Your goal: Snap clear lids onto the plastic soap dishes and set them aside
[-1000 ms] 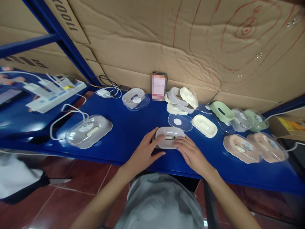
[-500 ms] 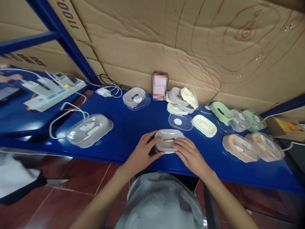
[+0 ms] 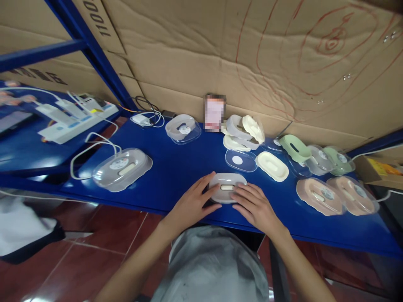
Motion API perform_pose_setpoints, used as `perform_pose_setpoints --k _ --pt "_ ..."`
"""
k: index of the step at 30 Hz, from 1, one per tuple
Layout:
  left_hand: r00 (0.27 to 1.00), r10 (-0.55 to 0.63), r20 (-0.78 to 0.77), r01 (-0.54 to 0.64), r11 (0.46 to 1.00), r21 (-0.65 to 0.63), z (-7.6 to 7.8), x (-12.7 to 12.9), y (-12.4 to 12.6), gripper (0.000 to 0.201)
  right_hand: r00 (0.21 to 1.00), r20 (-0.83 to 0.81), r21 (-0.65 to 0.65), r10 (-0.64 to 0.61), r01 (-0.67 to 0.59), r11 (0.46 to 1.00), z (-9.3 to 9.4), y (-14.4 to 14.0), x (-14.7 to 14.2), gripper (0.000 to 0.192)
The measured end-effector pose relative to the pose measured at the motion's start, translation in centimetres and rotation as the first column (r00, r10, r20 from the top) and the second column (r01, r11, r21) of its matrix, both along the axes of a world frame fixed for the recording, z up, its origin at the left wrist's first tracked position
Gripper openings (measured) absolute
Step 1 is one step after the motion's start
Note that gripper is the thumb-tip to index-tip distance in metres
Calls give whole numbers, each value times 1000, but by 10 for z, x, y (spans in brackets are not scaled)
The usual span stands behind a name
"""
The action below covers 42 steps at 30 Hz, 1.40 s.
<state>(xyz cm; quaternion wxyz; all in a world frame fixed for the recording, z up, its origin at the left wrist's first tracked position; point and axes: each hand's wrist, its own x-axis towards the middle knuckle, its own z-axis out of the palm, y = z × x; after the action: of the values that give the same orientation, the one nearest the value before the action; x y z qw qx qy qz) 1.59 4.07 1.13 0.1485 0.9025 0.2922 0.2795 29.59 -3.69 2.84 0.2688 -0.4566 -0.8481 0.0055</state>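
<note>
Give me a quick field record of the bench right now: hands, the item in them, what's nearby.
left hand: on the left end of the grey case
right hand: fingers on the case's right end
grey case: flat on the blue table, near its front edge
behind it: clear lid, cream tray
left: covered case with white cable
right: two pink cases

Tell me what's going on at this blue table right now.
A person has both hands on a grey oval case at the near edge of the blue table: the left hand grips its left end, the right hand its right end. Just beyond lie a clear lid and a cream tray. More cases, some under clear covers, in green and pink, sit to the right.
</note>
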Motion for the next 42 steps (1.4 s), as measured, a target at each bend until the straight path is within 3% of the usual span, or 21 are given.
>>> perform_pose_setpoints --k 3,5,7,10,14,16,19,21,23,27,29,35,38,42 --pt "999 7 39 -5 999 -52 3 0 0 46 991 -35 9 -132 132 991 7 11 13 48" --pt "998 5 60 1 996 -86 5 -1 0 45 958 -27 -2 -284 284 959 11 26 24 50" --pt "997 -2 71 10 993 -115 7 -2 -1 45 930 -55 -72 -363 359 930 13 43 34 42" --pt "998 1 57 9 983 -182 9 -4 0 53 916 -185 -206 -356 319 925 15 59 44 26" --pt "999 30 42 -14 946 -324 10 -5 2 80 870 -355 -264 -343 258 929 22 52 41 30" --pt "998 39 52 -17 929 -369 10 -5 3 91 749 -539 -345 -384 220 913 25 43 34 34" --pt "996 48 71 -17 922 -388 9 -5 5 99 445 -726 -544 -524 94 834 25 36 18 45" --pt "997 39 72 -9 928 -373 8 -5 5 98 369 -719 -612 -588 64 788 20 35 7 51" --pt "999 11 49 6 941 -339 8 -4 5 92 414 -688 -614 -596 106 782 14 36 1 52" --pt "999 -6 38 17 962 -273 7 -5 3 79 657 -544 -491 -522 255 833 4 39 0 49" --pt "998 11 64 7 963 -270 7 -5 3 80 710 -508 -435 -487 277 857 2 41 3 48" --pt "1000 -8 9 10 967 -253 8 -5 3 90 783 -482 -428 -393 181 885 5 40 4 42" --pt "999 -29 38 37 971 -235 8 -5 3 74 816 -463 -411 -347 149 900 7 32 4 42" --pt "995 -1 99 25 969 -247 8 -6 3 57 949 -287 -367 -134 21 930 2 19 5 60"
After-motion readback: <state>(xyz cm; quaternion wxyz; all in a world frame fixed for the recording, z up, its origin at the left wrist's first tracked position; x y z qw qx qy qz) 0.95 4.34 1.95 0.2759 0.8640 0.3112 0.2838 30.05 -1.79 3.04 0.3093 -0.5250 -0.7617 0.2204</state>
